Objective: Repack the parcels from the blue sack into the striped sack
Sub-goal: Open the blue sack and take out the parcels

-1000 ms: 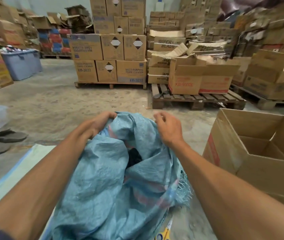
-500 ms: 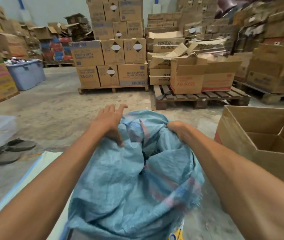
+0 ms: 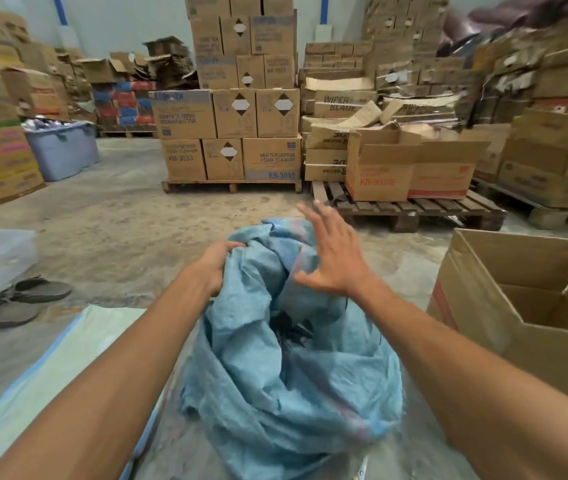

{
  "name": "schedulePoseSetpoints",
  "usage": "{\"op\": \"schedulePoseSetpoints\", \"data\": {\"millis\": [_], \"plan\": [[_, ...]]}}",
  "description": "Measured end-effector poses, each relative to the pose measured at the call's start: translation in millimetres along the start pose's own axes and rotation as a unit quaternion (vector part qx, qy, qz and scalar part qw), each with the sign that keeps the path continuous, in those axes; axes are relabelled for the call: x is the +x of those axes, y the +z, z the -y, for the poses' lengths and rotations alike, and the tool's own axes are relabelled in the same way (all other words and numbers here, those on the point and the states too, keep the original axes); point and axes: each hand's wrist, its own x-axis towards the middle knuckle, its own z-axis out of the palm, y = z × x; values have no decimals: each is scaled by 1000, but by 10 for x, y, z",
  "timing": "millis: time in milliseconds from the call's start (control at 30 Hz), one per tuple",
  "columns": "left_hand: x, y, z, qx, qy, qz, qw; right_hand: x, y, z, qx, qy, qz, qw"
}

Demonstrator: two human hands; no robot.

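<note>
A person's left hand (image 3: 216, 263) is gripping the bunched top of a crumpled blue sack (image 3: 286, 375) that is sitting on the concrete floor (image 3: 120, 216). The right hand (image 3: 333, 258) is hovering at the other side of that top with its fingers spread wide. Something dark (image 3: 289, 332) is showing in the sack's mouth. An open cardboard box (image 3: 518, 341) is standing just right of the sack, and a pale striped sheet (image 3: 50, 368) is lying flat on its left. Sandals (image 3: 23, 299) are lying further left, and stacked cartons (image 3: 234, 133) are sitting on pallets behind.
</note>
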Motion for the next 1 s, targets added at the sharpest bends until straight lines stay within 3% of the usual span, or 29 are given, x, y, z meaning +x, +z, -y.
{"op": "schedulePoseSetpoints", "data": {"millis": [67, 167, 267, 333, 433, 533, 567, 600, 667, 733, 800, 833, 867, 933, 1000], "plan": [[-42, 58, -111, 55, 46, 15, 997, 32, 79, 88, -41, -53, 78, 995], [-128, 34, -242, 265, 73, 29, 961, 50, 119, 111, 4, 24, 135, 990], [-227, -154, -306, 340, -9, 60, 938, 70, 15, 11, 29, 115, 235, 965], [-249, -301, -286, 430, -38, 99, 896, 51, -64, -51, 80, 204, 331, 918], [-209, -399, -145, 660, 66, 53, 746, 22, -212, -10, 178, 300, 427, 834], [-82, -450, 101, 807, 255, -149, 512, 65, -276, -65, 227, 355, 438, 794], [-96, -476, 110, 800, 284, -241, 469, 84, -260, -117, 238, 368, 435, 787], [-120, -516, 98, 776, 276, -320, 468, 99, -243, -178, 244, 379, 433, 781], [-131, -664, 66, 704, 206, -389, 557, 137, -174, -286, 263, 409, 418, 768], [-102, -764, 106, 566, 113, -356, 735, 177, -96, -330, 269, 428, 361, 783], [1, -770, 187, 298, 34, -223, 927, 238, 38, -363, 196, 405, 231, 863], [34, -733, 219, 146, -10, -145, 979, 224, 97, -359, 119, 369, 141, 911], [63, -688, 233, 28, -34, -107, 993, 198, 139, -322, 42, 310, 52, 948], [138, -565, 161, -89, -53, -92, 990, 137, 131, -138, -41, 155, -61, 985], [203, -471, 39, -99, -68, -79, 990, 122, 124, 27, -18, 50, -36, 998]]}}
